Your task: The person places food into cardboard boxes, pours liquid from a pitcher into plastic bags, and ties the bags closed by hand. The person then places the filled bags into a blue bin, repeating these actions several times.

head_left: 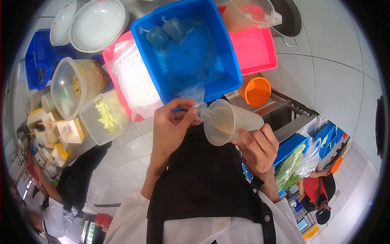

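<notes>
My left hand pinches the gathered mouth of a clear plastic bag, whose body hangs over the near edge of the blue tub. My right hand grips a translucent plastic cup tilted toward the bag, its rim right beside my left fingertips. A little cloudy liquid shows inside the cup. At the far end of the tub lie two knotted bags of liquid, one tied bag to the left and another bag beside it.
Left of the tub is a pink basket under white plastic bags. A box of cut vegetables, a round tub and white bowls stand further left. Right are a pink tray, jug and orange bucket. Two people are nearby.
</notes>
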`<state>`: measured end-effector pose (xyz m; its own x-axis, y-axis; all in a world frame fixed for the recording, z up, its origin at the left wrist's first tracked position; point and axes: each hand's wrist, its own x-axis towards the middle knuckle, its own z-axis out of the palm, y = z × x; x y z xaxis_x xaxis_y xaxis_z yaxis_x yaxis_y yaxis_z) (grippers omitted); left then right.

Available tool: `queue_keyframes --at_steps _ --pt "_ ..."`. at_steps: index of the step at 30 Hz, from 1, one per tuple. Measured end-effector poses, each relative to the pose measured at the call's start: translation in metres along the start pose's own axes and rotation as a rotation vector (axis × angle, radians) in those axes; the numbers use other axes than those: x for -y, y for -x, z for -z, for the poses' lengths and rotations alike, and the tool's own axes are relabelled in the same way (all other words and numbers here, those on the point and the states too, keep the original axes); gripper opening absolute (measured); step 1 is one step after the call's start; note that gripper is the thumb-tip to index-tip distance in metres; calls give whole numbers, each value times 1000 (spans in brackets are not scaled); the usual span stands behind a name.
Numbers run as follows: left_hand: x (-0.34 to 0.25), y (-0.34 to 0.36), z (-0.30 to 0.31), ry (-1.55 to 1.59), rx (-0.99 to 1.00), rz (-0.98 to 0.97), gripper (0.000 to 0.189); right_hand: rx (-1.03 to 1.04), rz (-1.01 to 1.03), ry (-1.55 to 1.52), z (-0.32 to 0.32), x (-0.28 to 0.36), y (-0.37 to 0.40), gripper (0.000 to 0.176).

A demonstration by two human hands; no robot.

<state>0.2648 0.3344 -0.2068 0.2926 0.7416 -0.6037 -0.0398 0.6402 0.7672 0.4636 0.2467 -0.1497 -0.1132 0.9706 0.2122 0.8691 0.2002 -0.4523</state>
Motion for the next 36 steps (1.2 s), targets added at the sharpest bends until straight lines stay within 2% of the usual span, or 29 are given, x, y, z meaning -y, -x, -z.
queue_keyframes --at_steps 11,36 --pt "-2 9 4 -15 82 -43 24 17 -6 -14 8 6 -3 40" --pt "-4 12 1 9 52 -46 18 -3 32 -19 12 10 -3 41"
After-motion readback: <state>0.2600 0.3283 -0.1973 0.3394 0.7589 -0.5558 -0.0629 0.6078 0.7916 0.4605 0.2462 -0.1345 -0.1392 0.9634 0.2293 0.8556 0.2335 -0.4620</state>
